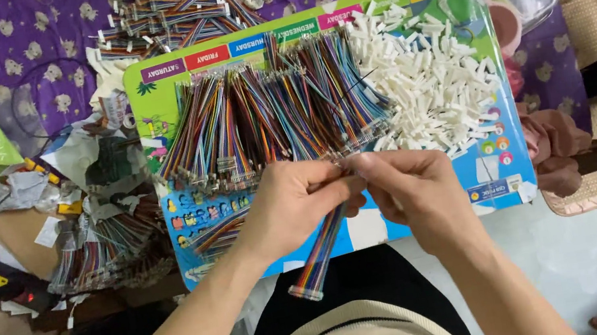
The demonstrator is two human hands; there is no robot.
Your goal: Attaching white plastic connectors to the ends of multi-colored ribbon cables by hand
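Colourful board (pixel 166 68), left hand (pixel 290 206), right hand (pixel 409 189) hiding ribbon cable (pixel 319 258) top

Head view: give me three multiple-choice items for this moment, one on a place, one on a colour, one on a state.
1. Where does the pile of small connector housings lie?
A. On the right part of the colourful board
B. On the tissue box
C. On the floor

2. What colour are those housings?
A. Black
B. White
C. Red

3. How is the multicoloured ribbon cable held?
A. Lying loose on the board
B. In the left hand alone
C. Its upper end between both hands, with the right hand, the rest hanging down

Answers: 1 A, the heap covers the board's right side. 2 B, all look white. 3 C, both hands' fingers meet at its top.
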